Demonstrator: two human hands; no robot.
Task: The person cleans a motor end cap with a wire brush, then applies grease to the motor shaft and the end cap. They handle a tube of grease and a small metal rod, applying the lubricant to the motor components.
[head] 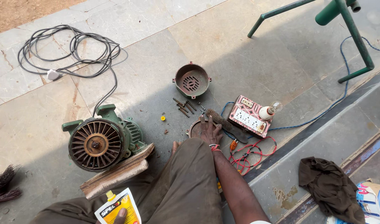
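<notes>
The round rusty cover plate (195, 129) is lying flat on the stone floor (248, 54) just past your bent knee, and your right hand (209, 130) is resting on its right half, fingers spread apart and pointing toward twelve o'clock, pressing on it rather than gripping. You seem to be steadying this plate between steps of the motor strip-down; lifting it next would call for curling those fingers under its rim. At seven o'clock, your left hand (121, 215) is pinching a yellow pouch with a nozzle (117, 207). The loose bolts (184, 107) are lying at eleven o'clock from the plate, the fan cover (191, 80) beyond them, the green motor (102, 139) at nine o'clock, and the switchboard with bulb (252, 118) at two o'clock.
</notes>
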